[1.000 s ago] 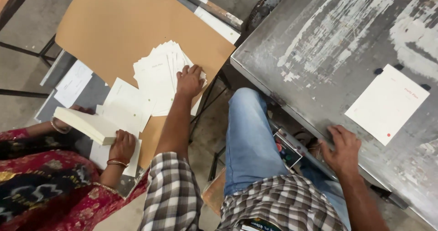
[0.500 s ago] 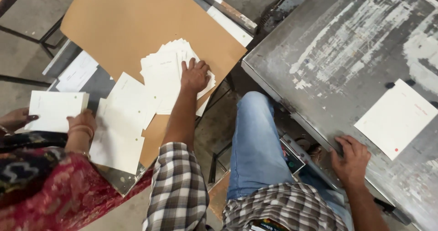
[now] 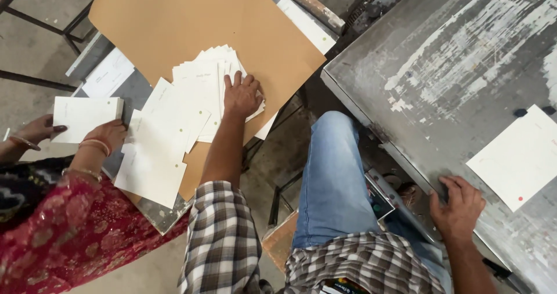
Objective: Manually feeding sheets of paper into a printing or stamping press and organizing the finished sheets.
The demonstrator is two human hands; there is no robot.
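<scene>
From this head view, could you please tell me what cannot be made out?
- Left hand: its palm hides the top white cards under it.
- Right hand: fingertips curl over the metal table edge, hidden.
- White sheet: cut off by the right frame edge.
- Marks on the cards: too small.

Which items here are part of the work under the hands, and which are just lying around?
In hand:
- fanned white cards under left hand
- brown board beneath them
- metal table edge gripped by right hand

Lying about:
- single white sheet
- co-worker's card stack
- loose sheets
</scene>
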